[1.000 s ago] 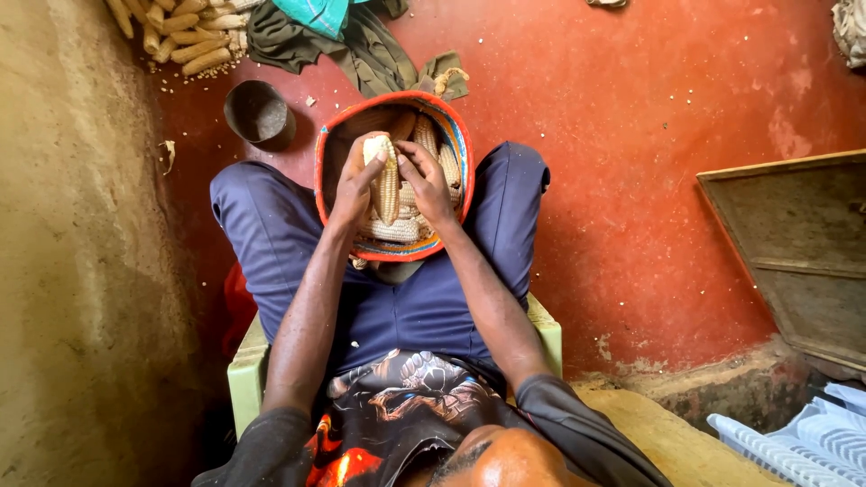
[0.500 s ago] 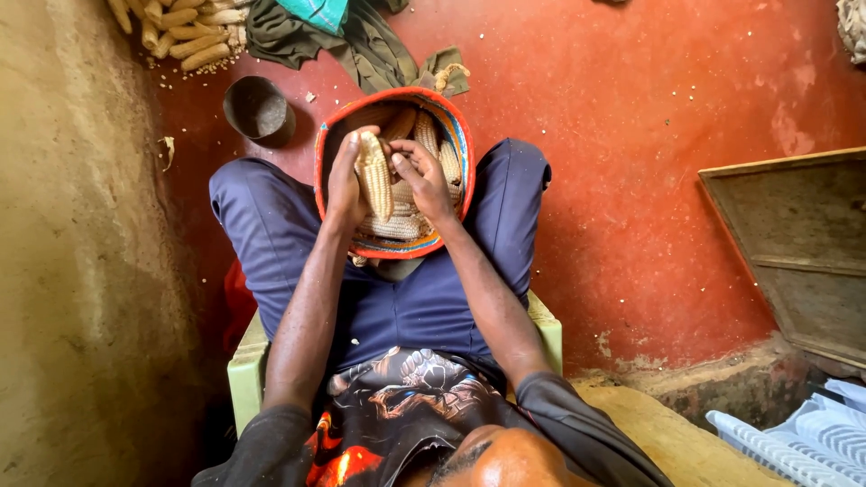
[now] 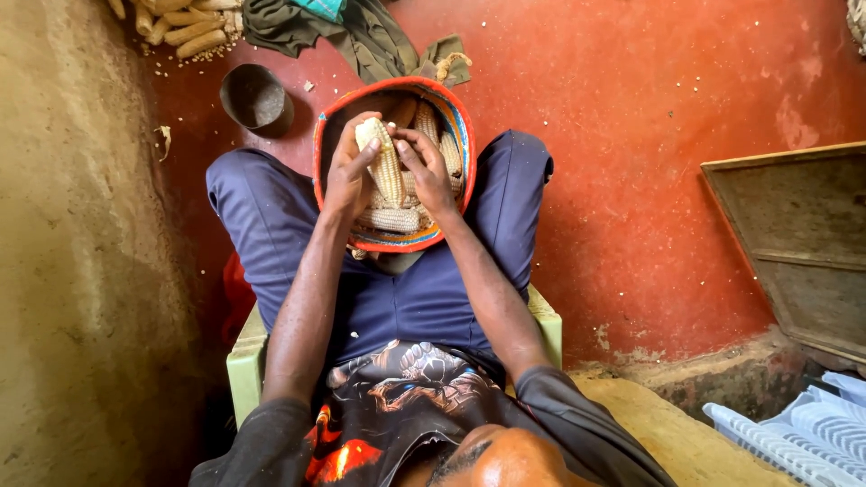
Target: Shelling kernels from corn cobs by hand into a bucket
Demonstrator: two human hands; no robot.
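I sit on a pale green stool (image 3: 245,361) with a round woven basket (image 3: 327,126), red-rimmed, held between my knees. Several dried maize cobs (image 3: 390,219) lie in it. My left hand (image 3: 345,171) and my right hand (image 3: 428,169) both grip one pale yellow cob (image 3: 386,160) upright above the basket. The left thumb presses on its upper end, where kernels are stripped off. The right fingers wrap its other side.
A dark round bowl (image 3: 255,97) stands on the red floor beyond my left knee. More cobs (image 3: 185,25) and loose kernels lie at the top left beside crumpled green cloth (image 3: 354,36). A wooden frame (image 3: 794,243) and white plastic crate (image 3: 803,433) are right; an earthen wall is left.
The cob has been turned and lifted slightly in my hands, and my thumbs have shifted along it. The basket and my legs stay put.
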